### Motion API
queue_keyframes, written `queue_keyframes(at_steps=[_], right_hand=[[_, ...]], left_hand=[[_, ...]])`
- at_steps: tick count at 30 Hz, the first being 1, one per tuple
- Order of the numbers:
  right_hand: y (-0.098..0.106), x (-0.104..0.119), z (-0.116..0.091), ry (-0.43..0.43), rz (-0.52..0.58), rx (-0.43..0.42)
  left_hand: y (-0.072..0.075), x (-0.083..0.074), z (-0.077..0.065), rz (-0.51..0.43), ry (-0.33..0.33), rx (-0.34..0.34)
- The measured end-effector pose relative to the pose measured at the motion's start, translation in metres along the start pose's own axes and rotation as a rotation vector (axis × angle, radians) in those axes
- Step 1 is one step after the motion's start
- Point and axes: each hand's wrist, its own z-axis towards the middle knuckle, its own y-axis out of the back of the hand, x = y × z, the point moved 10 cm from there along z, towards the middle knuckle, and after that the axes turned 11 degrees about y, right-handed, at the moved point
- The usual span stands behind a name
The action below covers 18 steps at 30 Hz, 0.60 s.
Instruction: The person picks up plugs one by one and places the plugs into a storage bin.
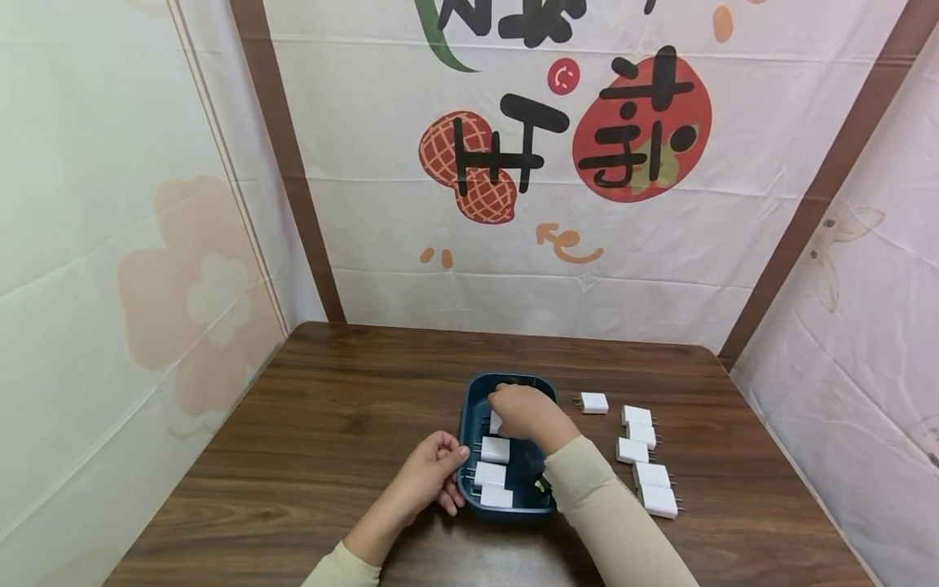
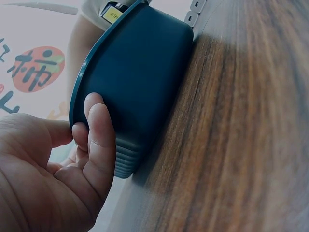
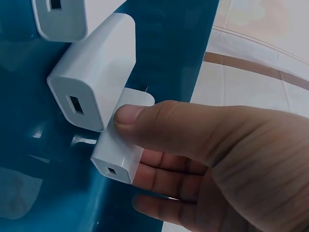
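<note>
Inside the tray (image 1: 524, 461), one charger (image 3: 118, 150) was pinched by the right grip (image 1: 530, 416), just beyond three others (image 1: 495, 450); left grip (image 1: 431, 471) pinched the rim (image 2: 82, 77).

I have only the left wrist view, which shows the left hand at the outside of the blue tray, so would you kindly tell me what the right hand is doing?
Observer: In the right wrist view, the right hand holds a white charger between thumb and fingers, within the blue tray.

Operator: Thank you, that is hidden from me behind the wall; would you also tell me how many lie outside it?

Observer: The head view shows six other white chargers on the table, all to the right of the tray.
</note>
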Motion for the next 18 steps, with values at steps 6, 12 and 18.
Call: queue_keyframes(at_steps=[6,12,18], right_hand=[[0.0009,0.0025,0.0007,0.008,-0.005,0.006],[-0.0009,0.0043,0.0028,0.022,-0.011,0.004],[-0.0019,0.0054,0.0047,0.017,-0.011,0.003]], left_hand=[[0.0006,0.0004,-0.0006,0.001,0.004,-0.003],[0.0009,0.0004,-0.0002,0.001,0.001,-0.005],[0.0012,0.001,0.0005,0.0,-0.001,-0.003]])
